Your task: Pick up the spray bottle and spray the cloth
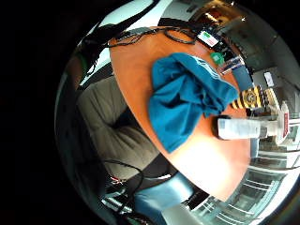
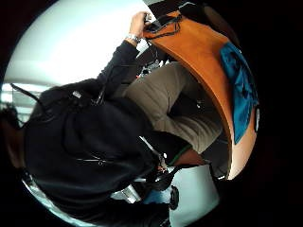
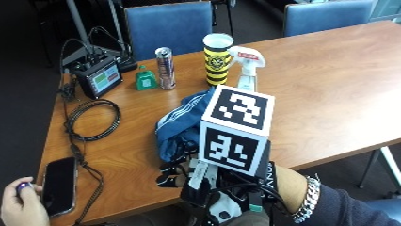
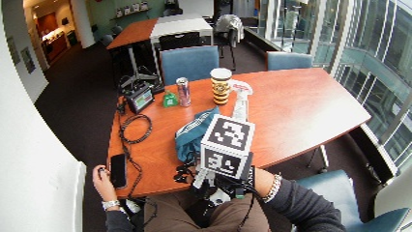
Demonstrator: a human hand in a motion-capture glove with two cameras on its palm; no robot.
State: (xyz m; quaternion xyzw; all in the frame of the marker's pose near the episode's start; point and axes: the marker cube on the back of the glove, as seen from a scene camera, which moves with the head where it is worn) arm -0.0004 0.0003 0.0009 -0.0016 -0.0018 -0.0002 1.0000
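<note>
Desk [image 3: 325, 75]: orange-brown wood, rounded near edge; person sits at that edge w/ lap under it.
Right hand [image 3: 216, 197]: black-gloved, at the near desk edge, just off the wood, over the lap. Mostly hidden in outside view, so can't tell if the hands' fingers here are curled or straight. Holds nothing that shows.
Left hand [image 3: 22, 202]: bare, at near left corner of desk, touching the black phone [image 3: 60, 179]; a small object pinched between its fingers.
Spray bottle [image 3: 246, 68]: clear body, white trigger head w/ red label. Upright at the far side of the desk, just beside the cup, well apart from the right hand. Untouched.
Cloth [image 3: 179, 125]: teal w/ white stripes, crumpled heap mid-desk, between the right hand and the spray bottle. Near end reaches close to desk edge; far end stops short of the bottle.
Cup [image 3: 217, 59]: yellow-black, tall, upright, left of the bottle.
Can [image 3: 165, 67]: slim, upright, left of the cup.
Green item [image 3: 145, 79]: small, beside the can.
Screen box [image 3: 100, 75]: black, at far left edge, cables off its back.
Cable coil [image 3: 94, 120]: black loop on left part of desk, btwn screen box and phone.
Open room: right half of desk bare wood out to the far right edge; strip btwn cloth and cable coil also bare.
Chairs [image 3: 168, 26]: blue, pushed in at the far edge.
</note>
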